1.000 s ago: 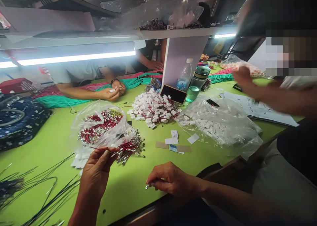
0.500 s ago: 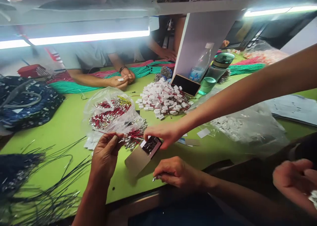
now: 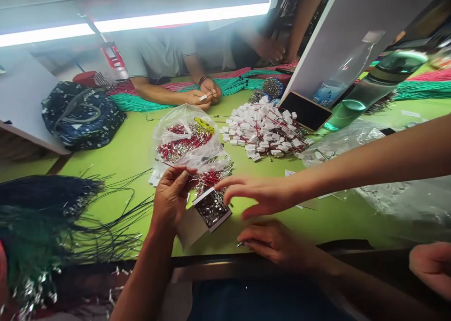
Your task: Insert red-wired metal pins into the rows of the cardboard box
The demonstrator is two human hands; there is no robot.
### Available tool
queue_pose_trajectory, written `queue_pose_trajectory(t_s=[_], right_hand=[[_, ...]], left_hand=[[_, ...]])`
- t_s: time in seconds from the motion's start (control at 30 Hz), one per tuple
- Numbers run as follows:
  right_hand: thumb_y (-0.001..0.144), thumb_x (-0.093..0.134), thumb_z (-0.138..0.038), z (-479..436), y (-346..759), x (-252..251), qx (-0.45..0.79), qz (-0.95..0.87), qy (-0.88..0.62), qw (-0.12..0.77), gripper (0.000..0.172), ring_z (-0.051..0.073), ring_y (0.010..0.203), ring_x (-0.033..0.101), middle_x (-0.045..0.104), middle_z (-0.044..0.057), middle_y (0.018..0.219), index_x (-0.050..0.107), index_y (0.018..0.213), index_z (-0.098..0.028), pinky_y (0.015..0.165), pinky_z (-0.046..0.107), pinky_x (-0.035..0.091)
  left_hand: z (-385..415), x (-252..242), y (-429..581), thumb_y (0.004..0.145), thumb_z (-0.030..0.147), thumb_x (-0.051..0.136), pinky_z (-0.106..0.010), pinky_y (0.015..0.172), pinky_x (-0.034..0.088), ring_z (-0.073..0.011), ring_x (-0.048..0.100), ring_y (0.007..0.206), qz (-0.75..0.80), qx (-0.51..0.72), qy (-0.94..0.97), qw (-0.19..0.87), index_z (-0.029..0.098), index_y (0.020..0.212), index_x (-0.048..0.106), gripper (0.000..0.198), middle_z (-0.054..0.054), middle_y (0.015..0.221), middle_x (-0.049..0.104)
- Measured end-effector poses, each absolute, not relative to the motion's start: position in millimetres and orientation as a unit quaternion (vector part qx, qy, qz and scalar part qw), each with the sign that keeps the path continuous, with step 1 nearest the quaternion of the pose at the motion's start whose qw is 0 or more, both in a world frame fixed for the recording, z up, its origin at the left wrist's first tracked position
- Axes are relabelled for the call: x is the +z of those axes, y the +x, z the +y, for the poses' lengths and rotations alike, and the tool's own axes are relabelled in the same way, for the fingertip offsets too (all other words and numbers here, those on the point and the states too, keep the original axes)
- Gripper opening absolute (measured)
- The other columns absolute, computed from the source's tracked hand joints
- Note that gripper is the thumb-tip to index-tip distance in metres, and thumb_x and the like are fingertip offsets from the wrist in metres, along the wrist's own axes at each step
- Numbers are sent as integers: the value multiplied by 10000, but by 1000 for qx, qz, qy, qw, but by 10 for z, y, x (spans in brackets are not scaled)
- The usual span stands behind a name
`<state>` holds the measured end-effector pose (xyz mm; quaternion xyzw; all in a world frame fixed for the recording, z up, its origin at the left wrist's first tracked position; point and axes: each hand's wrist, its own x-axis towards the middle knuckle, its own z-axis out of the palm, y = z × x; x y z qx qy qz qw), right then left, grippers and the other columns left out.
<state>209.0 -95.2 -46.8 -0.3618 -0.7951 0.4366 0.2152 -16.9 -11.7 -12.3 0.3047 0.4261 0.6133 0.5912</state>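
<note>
My left hand [image 3: 172, 194] pinches a thin red wire [image 3: 165, 164] with a metal end, just in front of the clear plastic bag [image 3: 165, 119]. Short red wires [image 3: 176, 147] with metal terminals lie in that bag, and more spill out beside it. My right hand [image 3: 269, 243] is closed around a small metal-tipped thing [image 3: 240, 244], mostly hidden by the fingers. Between my hands lies a small open cardboard box [image 3: 220, 221] holding tiny dark and shiny pieces. Another person's hand [image 3: 262, 194] reaches in from the right, fingers spread beside the box.
Behind stands a heap of white connectors [image 3: 264, 128] on red wires. A phone [image 3: 305, 110], a green bottle [image 3: 377, 88] and a divider [image 3: 317, 39] are beyond it. Dark wires [image 3: 116, 217] lie left; a plastic bag [image 3: 405, 194] lies right. Another person's hands [image 3: 204, 95] work opposite.
The view has shifted, so most things appear farther right. The other person's hand has lifted off the box and its fingers have spread, uncovering the contents. My hands keep their grips.
</note>
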Motion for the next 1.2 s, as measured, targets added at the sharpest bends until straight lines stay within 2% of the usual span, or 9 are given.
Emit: queue_pose_trajectory(t_s=[0.1, 0.23, 0.4, 0.53, 0.63, 0.8, 0.9, 1.07, 1.2], right_hand=[[902, 459, -213, -922, 2114, -443, 414, -813, -350, 212, 226, 180, 709, 630, 695, 69, 803, 673, 968, -242, 625, 290, 486], [916, 439, -223, -817, 2172, -381, 429, -806, -356, 197, 248, 161, 770, 639, 702, 42, 830, 677, 935, -288, 690, 288, 484], [894, 447, -241, -519, 2169, -398, 528, -757, -357, 141, 216, 150, 827, 639, 699, 25, 887, 659, 926, -228, 717, 285, 476], [863, 463, -295, -262, 2117, -430, 635, -663, -388, 87, 207, 136, 702, 640, 659, 31, 804, 599, 932, -155, 586, 252, 502], [837, 495, -313, -124, 2094, -391, 657, -621, -417, 99, 200, 124, 692, 639, 637, 59, 928, 566, 925, -148, 503, 210, 479], [820, 507, -347, 22, 2070, -346, 643, -619, -435, 117, 211, 105, 678, 632, 599, 89, 1107, 536, 903, -155, 472, 187, 445], [814, 507, -363, 77, 2056, -360, 635, -625, -438, 122, 221, 113, 694, 634, 605, 73, 1066, 534, 907, -164, 478, 190, 445], [832, 455, -299, 60, 2090, -338, 608, -650, -437, 128, 186, 138, 691, 636, 608, 37, 845, 556, 889, -154, 508, 218, 455], [849, 428, -218, -26, 2093, -310, 607, -688, -386, 92, 172, 100, 612, 630, 600, 13, 867, 582, 889, -154, 596, 240, 464]], left_hand=[[-111, -132, -177, 607, 233, 788, -203, 648, 526, -101, 640, 692, 427, 614, 310, 587, 172, 765, 594, 258, 6, 729, 676], [-111, -130, -183, 610, 228, 785, -203, 647, 525, -101, 641, 695, 422, 619, 301, 590, 173, 773, 598, 254, 6, 732, 677], [-124, -109, -189, 607, 203, 780, -200, 635, 528, -101, 641, 686, 421, 626, 288, 590, 174, 763, 602, 238, 6, 727, 678], [-121, -113, -193, 609, 202, 780, -192, 620, 530, -98, 644, 677, 415, 627, 287, 594, 170, 764, 603, 238, 4, 723, 680], [-118, -113, -188, 606, 212, 786, -186, 623, 533, -91, 645, 668, 413, 620, 288, 601, 169, 770, 599, 253, 10, 719, 680], [-116, -121, -172, 597, 218, 793, -182, 618, 532, -91, 647, 666, 410, 610, 293, 612, 171, 765, 588, 268, 13, 718, 683], [-109, -141, -171, 617, 221, 781, -190, 624, 533, -94, 648, 669, 410, 606, 303, 610, 171, 771, 585, 254, 10, 728, 685], [-95, -163, -175, 620, 221, 780, -190, 623, 535, -89, 647, 655, 409, 607, 300, 612, 170, 770, 588, 249, 10, 728, 685], [-92, -160, -170, 596, 222, 797, -188, 617, 539, -90, 648, 650, 407, 608, 290, 616, 167, 765, 598, 267, 10, 718, 687]])
